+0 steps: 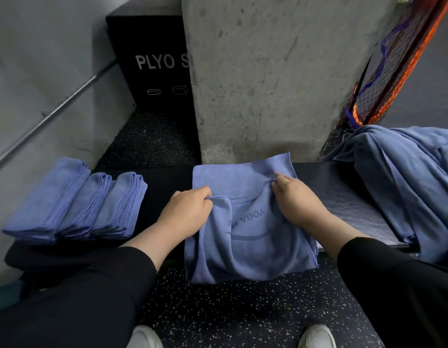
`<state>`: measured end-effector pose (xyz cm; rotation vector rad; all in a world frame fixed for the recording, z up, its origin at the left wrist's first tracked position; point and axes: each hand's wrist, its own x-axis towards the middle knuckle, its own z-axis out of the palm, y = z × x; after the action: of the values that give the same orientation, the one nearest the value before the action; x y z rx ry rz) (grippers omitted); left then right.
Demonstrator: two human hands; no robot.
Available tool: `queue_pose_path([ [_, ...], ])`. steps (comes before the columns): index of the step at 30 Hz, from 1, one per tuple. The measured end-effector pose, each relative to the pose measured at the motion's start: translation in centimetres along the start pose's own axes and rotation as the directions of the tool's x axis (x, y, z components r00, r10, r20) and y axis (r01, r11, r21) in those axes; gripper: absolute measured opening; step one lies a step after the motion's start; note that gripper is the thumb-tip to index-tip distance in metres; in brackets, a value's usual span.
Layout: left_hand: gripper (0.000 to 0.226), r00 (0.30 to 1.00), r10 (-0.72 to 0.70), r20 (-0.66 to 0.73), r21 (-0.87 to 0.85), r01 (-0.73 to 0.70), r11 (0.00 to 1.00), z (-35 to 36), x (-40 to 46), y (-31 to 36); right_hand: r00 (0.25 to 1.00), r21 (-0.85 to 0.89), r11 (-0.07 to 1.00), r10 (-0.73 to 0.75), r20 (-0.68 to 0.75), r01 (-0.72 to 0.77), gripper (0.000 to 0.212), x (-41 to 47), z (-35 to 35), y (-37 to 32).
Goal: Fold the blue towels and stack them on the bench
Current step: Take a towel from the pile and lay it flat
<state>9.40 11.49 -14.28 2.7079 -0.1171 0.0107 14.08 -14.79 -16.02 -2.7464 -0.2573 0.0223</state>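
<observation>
- Head view: I look down at a dark bench (343,197) that runs from 9 o'clock to 3 o'clock.
- A blue towel (248,237) lies in the middle of the bench. Its near part hangs over the front edge toward my feet at 6 o'clock.
- My left hand (185,209) is on the towel's left side. My fingers are curled and they pinch a folded edge of the cloth.
- My right hand (295,199) is on the towel's right side. My fingers are bent and they pinch a bunch of the cloth.
- The word "YOGA" shows on the towel between my two hands.
- At 9 o'clock, three folded towels (74,202) sit side by side on the bench, each touching the next one.
- At 3 o'clock, a pile (403,182) of blue towels that are not folded rests on the bench's right end.
- At 12 o'clock, a gray pillar (268,71) stands just behind the bench.
- At 11 o'clock, a black box (152,64) with the letters "PLYO" stands beside the pillar.
- At 1 o'clock, an orange and blue net (393,66) hangs beside the pillar.
- The floor (243,310) is dark with white specks. My white shoes (315,335) show at 6 o'clock.
</observation>
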Motion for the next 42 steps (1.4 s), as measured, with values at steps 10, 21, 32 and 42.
queue_pose_path([
  [10, 0.018, 0.999, -0.023, 0.044, 0.060, 0.020, 0.998, 1.0, 1.7, -0.9, 0.980, 0.034, 0.994, 0.095, 0.172, -0.102, 0.047, -0.6, -0.3, 1.0],
  [21, 0.027, 0.995, -0.036, 0.097, 0.029, 0.034, 0.999, -1.5, -2.5, -1.3, 0.963, 0.101, 0.991, 0.058, 0.265, -0.088, 0.035, -5.1, -2.0, 1.3],
  [32, 0.038, 0.985, -0.164, -0.057, -0.828, 0.045, 0.558, -3.5, -1.0, 0.0, 0.972, 0.877, 0.463, 0.233, 0.019, -0.128, 0.032, -3.3, -5.4, 0.3],
  [42, 0.034, 0.963, -0.264, -0.061, -0.242, 0.242, 0.940, -0.1, 4.5, -2.6, 0.964, 0.217, 0.948, 0.254, -0.077, -0.233, 0.036, 2.6, -2.3, 3.0],
])
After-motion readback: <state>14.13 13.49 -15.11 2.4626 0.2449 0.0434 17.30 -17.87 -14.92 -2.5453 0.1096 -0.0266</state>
